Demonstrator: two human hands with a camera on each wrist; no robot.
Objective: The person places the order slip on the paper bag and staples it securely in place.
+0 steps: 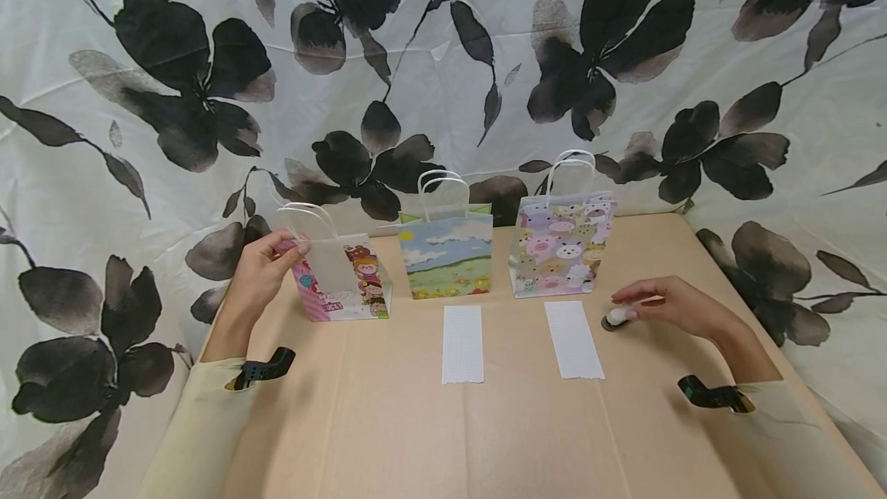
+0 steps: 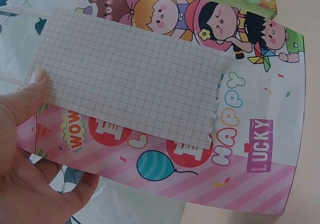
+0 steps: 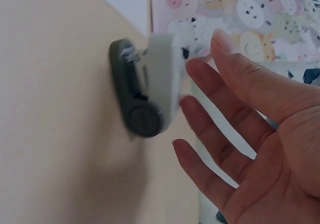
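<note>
My left hand (image 1: 266,264) pinches the top edge of a pink-and-white paper gift bag (image 2: 260,94) printed with cartoon children. The thumb lies over a slip of grid paper (image 2: 130,79) set against the bag's front, and the other fingers are behind the bag. At the right, my right hand (image 1: 668,305) is beside a small white-and-dark mini stapler (image 3: 160,84) on the table. In the right wrist view its fingers are loosely bent and spread, not wrapped around the stapler; whether a fingertip touches it is hard to tell.
A landscape-print gift bag (image 1: 443,256) and an animal-print gift bag (image 1: 564,245) stand upright near the table's back edge. Before them lie two grid paper slips, one left (image 1: 462,345) and one right (image 1: 575,339). A floral cloth (image 1: 443,45) hangs behind the table (image 1: 402,422).
</note>
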